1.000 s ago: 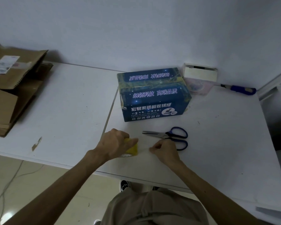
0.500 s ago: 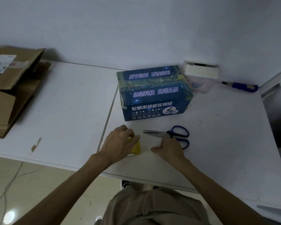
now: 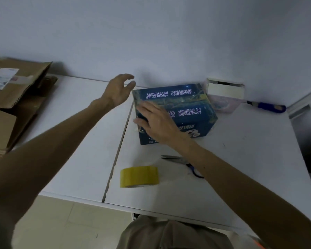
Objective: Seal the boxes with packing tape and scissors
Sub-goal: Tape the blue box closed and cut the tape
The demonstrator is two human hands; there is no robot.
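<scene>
The blue box (image 3: 187, 106) with white printed lettering sits closed in the upper middle of the frame, on the white surface (image 3: 250, 168) near the wall. The right hand (image 3: 156, 123) lies on the box's top at its left end. Its grip is apart, with the fingers straight and flat on the lid and the thumb down over the left edge. The left hand (image 3: 118, 90) hangs in the air just left of the box's far left corner; its grip is also apart, fingers spread and lightly bent, holding nothing and not touching the box.

The yellow tape roll (image 3: 139, 176) rests alone on the surface in the lower middle, slightly blurred. Right of it lie the blue-handled scissors (image 3: 178, 159), blades together and pointing left, the handles partly hidden under the right forearm.

Behind the blue box at upper right stands a small white carton (image 3: 224, 89), with a blue-handled tool (image 3: 267, 106) further right. Flattened brown cardboard (image 3: 16, 97) is stacked at the left edge.
</scene>
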